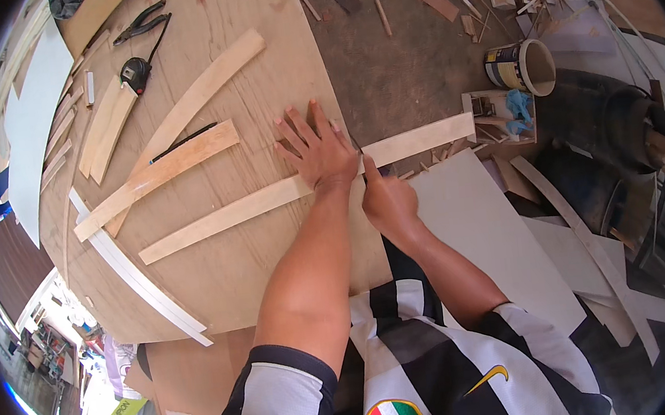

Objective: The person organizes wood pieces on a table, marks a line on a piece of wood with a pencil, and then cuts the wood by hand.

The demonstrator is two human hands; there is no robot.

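The plywood table (pixel 157 300) gives broad backing, so it makes sense to keep as much of the long pale wooden strip (pixel 229 218) on it as possible; the strip lies across the table, its right end reaching past the edge. The left hand (pixel 324 156) has an open grip, fingers spread, palm laid over the strip rather than closed round it; firm, even weight there should stop it twisting. The right hand (pixel 390 202) has a curled grip round a thin dark tool (pixel 356 145), forefinger extended along it, the handle mostly hidden. Light, straight strokes square to the strip would likely serve best, with the left hand's thumb side, now just beside the tool, drawn well clear of its line.
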